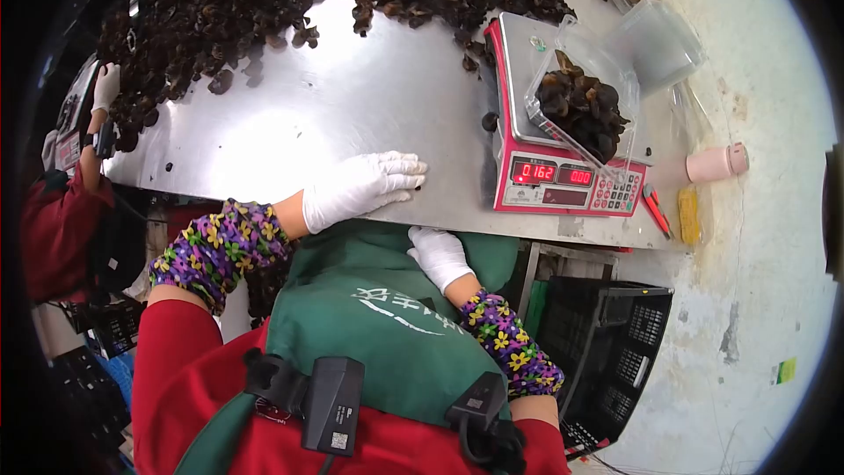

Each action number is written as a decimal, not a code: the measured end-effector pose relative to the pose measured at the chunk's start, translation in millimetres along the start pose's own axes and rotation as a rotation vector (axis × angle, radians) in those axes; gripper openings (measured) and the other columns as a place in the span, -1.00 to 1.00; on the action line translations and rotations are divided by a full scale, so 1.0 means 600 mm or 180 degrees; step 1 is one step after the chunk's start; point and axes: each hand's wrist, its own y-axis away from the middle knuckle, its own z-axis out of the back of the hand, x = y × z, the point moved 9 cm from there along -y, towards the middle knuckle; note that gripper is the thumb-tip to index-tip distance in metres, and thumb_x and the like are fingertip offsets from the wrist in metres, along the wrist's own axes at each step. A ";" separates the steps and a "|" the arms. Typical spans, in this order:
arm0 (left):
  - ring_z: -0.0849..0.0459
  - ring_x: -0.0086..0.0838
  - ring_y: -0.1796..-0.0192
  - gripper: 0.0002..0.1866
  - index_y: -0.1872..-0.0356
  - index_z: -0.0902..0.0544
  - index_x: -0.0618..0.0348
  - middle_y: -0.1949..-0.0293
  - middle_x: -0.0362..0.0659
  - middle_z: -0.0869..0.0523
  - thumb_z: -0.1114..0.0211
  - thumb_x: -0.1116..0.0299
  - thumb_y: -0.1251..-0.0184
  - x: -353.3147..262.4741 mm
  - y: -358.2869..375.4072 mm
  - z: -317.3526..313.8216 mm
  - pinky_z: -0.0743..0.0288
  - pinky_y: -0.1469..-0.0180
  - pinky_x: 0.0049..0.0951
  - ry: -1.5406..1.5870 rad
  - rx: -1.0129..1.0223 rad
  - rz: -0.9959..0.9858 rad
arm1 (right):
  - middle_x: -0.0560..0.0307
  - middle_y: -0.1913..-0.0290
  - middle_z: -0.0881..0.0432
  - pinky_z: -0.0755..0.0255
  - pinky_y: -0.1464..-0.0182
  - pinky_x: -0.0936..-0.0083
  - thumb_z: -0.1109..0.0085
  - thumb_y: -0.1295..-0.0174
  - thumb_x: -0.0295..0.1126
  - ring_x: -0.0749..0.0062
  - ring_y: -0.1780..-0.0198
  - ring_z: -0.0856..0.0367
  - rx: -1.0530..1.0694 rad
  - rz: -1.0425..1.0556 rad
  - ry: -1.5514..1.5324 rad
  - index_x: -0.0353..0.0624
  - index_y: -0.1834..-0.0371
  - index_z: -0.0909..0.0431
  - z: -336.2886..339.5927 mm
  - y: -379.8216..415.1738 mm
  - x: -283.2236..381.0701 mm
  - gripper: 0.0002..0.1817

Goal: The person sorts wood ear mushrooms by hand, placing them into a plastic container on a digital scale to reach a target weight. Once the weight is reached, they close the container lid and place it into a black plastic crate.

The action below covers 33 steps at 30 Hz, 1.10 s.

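Note:
My left hand [365,190], in a white glove, lies flat on the metal table [264,136] near its front edge, fingers stretched to the right. My right hand [439,257], also gloved in white, rests against the green apron [387,299] just below the table edge, its fingers partly bent and their tips hard to make out. To the right, a red scale [563,185] shows 0.162 and 0.00. On its plate sits a tilted clear plastic box [536,92] holding dark brown fungus pieces [585,105].
A large dark fungus heap [264,0] covers the table's back. Right of the scale are clear containers [655,44], a pink bottle [716,163], a red cutter [656,209] and a yellow object [689,215]. A black crate [607,352] stands below. Another person's gloved hand [106,86] is far left.

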 end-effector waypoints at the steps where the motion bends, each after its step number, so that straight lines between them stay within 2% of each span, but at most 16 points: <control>1: -0.57 -0.18 -0.35 -0.64 -0.16 -0.66 0.18 -0.27 -0.03 -0.65 -0.32 0.31 -0.40 -0.004 0.010 0.007 -0.44 -0.42 -0.26 0.0057 -0.0071 -0.0021 | -0.10 0.17 -0.70 -0.64 0.14 0.08 -0.42 -0.13 -0.23 -0.04 0.14 -0.73 -0.0033 0.0031 0.0013 -0.13 0.20 -0.59 -0.004 -0.005 0.003 -0.71; 2: -0.64 -0.20 -0.21 -0.74 0.00 -0.69 0.16 -0.08 -0.09 -0.71 -0.35 0.33 -0.35 -0.014 0.018 0.021 -0.53 -0.29 -0.29 0.0033 -0.0377 -0.0056 | -0.09 0.17 -0.70 -0.64 0.13 0.08 -0.41 -0.14 -0.24 -0.04 0.14 -0.73 0.0075 0.0063 0.0050 -0.12 0.18 -0.59 -0.015 -0.009 0.006 -0.72; 3: -0.64 -0.20 -0.21 -0.74 0.00 -0.69 0.16 -0.08 -0.09 -0.71 -0.35 0.33 -0.35 -0.029 0.017 0.039 -0.53 -0.29 -0.29 -0.0023 -0.0390 -0.0038 | -0.09 0.16 -0.70 -0.65 0.13 0.08 -0.40 -0.14 -0.24 -0.05 0.14 -0.73 0.0182 0.0102 0.0090 -0.12 0.16 -0.60 -0.025 -0.014 0.010 -0.72; 5: -0.65 -0.21 -0.02 -0.87 0.19 -0.65 0.13 0.13 -0.14 -0.67 -0.36 0.35 -0.31 -0.039 0.015 0.063 -0.56 -0.10 -0.29 -0.0165 -0.0247 0.0251 | -0.07 0.22 -0.69 -0.65 0.15 0.10 -0.35 -0.18 -0.29 -0.03 0.17 -0.74 0.0231 0.0057 0.0121 -0.10 0.17 -0.59 -0.032 -0.012 0.006 -0.77; 6: -0.60 -0.20 0.13 -0.88 0.30 -0.60 0.08 0.25 -0.16 -0.60 -0.38 0.35 -0.25 -0.040 0.017 0.072 -0.53 0.04 -0.26 -0.0414 -0.0420 0.0350 | -0.03 0.28 -0.69 -0.65 0.22 0.11 -0.30 -0.19 -0.31 0.01 0.23 -0.75 -0.0102 0.0115 0.0085 -0.09 0.22 -0.60 -0.007 0.001 0.011 -0.84; 9: -0.59 -0.19 0.14 -0.85 0.31 -0.58 0.08 0.27 -0.16 -0.59 -0.39 0.33 -0.23 0.000 0.049 0.071 -0.52 0.02 -0.23 -0.0733 -0.0711 0.0858 | 0.04 0.34 -0.65 -0.65 0.27 0.16 -0.26 -0.25 -0.29 0.06 0.31 -0.73 -0.0843 0.0231 -0.0530 -0.09 0.27 -0.56 0.124 0.067 0.050 -0.86; 11: -0.60 -0.15 0.07 -0.79 0.20 -0.61 0.08 0.19 -0.13 -0.61 -0.41 0.26 -0.24 0.019 0.060 0.063 -0.51 -0.02 -0.19 -0.0580 -0.0737 0.0944 | 0.06 0.28 -0.65 -0.61 0.19 0.20 -0.31 -0.26 -0.31 0.07 0.25 -0.71 -0.0867 0.0156 -0.1144 -0.09 0.21 -0.54 0.172 0.087 0.063 -0.82; 13: -0.59 -0.13 -0.01 -0.67 0.00 -0.64 0.06 0.00 -0.10 -0.64 -0.45 0.24 -0.26 -0.002 0.052 0.078 -0.51 -0.07 -0.19 -0.0361 -0.0872 0.0795 | 0.07 0.20 -0.65 -0.54 0.10 0.20 -0.36 -0.22 -0.37 0.06 0.16 -0.66 -0.2283 0.0341 -0.1036 -0.07 0.14 -0.56 0.256 0.105 0.067 -0.79; 15: -0.56 -0.06 -0.13 -0.39 -0.23 -0.58 0.09 -0.15 -0.03 -0.59 -0.51 0.07 -0.19 -0.010 0.049 0.063 -0.48 -0.19 -0.14 -0.0281 -0.0653 0.0769 | 0.10 0.04 -0.62 -0.48 0.02 0.19 -0.37 -0.21 -0.37 0.06 0.06 -0.60 -0.2572 -0.0085 -0.0419 -0.04 0.10 -0.58 0.261 0.075 0.047 -0.77; 17: -0.55 -0.06 -0.19 -0.32 -0.29 -0.54 0.10 -0.17 -0.01 -0.58 -0.52 0.06 -0.16 -0.010 0.052 0.058 -0.47 -0.23 -0.11 -0.0375 -0.0699 0.0759 | 0.08 0.07 -0.59 -0.50 0.04 0.17 -0.36 -0.23 -0.33 0.07 0.09 -0.60 -0.2453 -0.0365 0.0126 -0.02 0.07 -0.60 0.245 0.030 0.037 -0.76; 21: -0.55 -0.05 -0.23 -0.27 -0.33 -0.51 0.09 -0.18 -0.01 -0.57 -0.52 0.07 -0.14 -0.008 0.051 0.054 -0.45 -0.27 -0.08 -0.0437 -0.0746 0.0917 | -0.02 0.11 -0.59 -0.53 0.02 0.10 -0.23 -0.33 -0.36 -0.01 0.08 -0.61 -0.2114 -0.0094 -0.0286 -0.12 -0.01 -0.59 0.196 -0.045 0.068 -0.78; 24: -0.54 -0.06 -0.25 -0.25 -0.38 -0.48 0.06 -0.19 -0.02 -0.57 -0.50 0.09 -0.15 0.000 0.045 0.047 -0.42 -0.30 -0.07 -0.0498 -0.0772 0.0974 | -0.11 0.01 -0.65 -0.53 -0.11 0.17 -0.12 -0.37 -0.48 -0.05 -0.06 -0.63 -0.1962 0.0062 -0.1751 -0.24 -0.03 -0.62 0.232 -0.043 0.047 -0.78; 27: -0.60 -0.19 -0.05 -0.56 -0.04 -0.63 0.03 0.04 -0.14 -0.61 -0.44 0.12 -0.17 -0.008 0.022 0.044 -0.49 -0.10 -0.16 -0.0846 -0.0919 0.0995 | -0.09 0.01 -0.65 -0.51 -0.19 0.25 -0.10 -0.36 -0.56 0.06 -0.09 -0.64 -0.2246 -0.0340 -0.2005 -0.24 -0.03 -0.65 0.248 -0.007 0.015 -0.77; 28: -0.60 -0.19 -0.05 -0.56 -0.04 -0.63 0.03 0.04 -0.14 -0.61 -0.44 0.12 -0.17 -0.005 0.016 0.037 -0.49 -0.10 -0.16 -0.0844 -0.0929 0.1018 | -0.09 0.01 -0.65 -0.51 -0.19 0.25 -0.10 -0.36 -0.56 0.06 -0.09 -0.64 -0.2225 -0.0327 -0.2001 -0.24 -0.03 -0.65 0.241 -0.003 0.013 -0.77; 30: -0.61 -0.25 0.10 -0.78 0.23 -0.62 0.03 0.20 -0.18 -0.61 -0.38 0.23 -0.14 0.000 0.009 0.027 -0.52 0.06 -0.25 -0.1477 -0.0715 0.1083 | -0.08 -0.01 -0.63 -0.52 -0.19 0.26 -0.11 -0.33 -0.62 0.08 -0.09 -0.62 -0.2550 -0.0332 -0.2080 -0.25 -0.01 -0.66 0.238 0.010 0.008 -0.76; 33: -0.62 -0.26 0.17 -0.87 0.34 -0.59 0.04 0.26 -0.15 -0.61 -0.32 0.31 -0.09 0.020 0.056 0.056 -0.55 0.12 -0.30 -0.1675 -0.0681 0.1372 | -0.06 -0.02 -0.61 -0.53 -0.16 0.31 -0.11 -0.31 -0.66 0.12 -0.09 -0.62 -0.2519 -0.0159 -0.1776 -0.26 0.02 -0.67 0.246 0.018 0.031 -0.76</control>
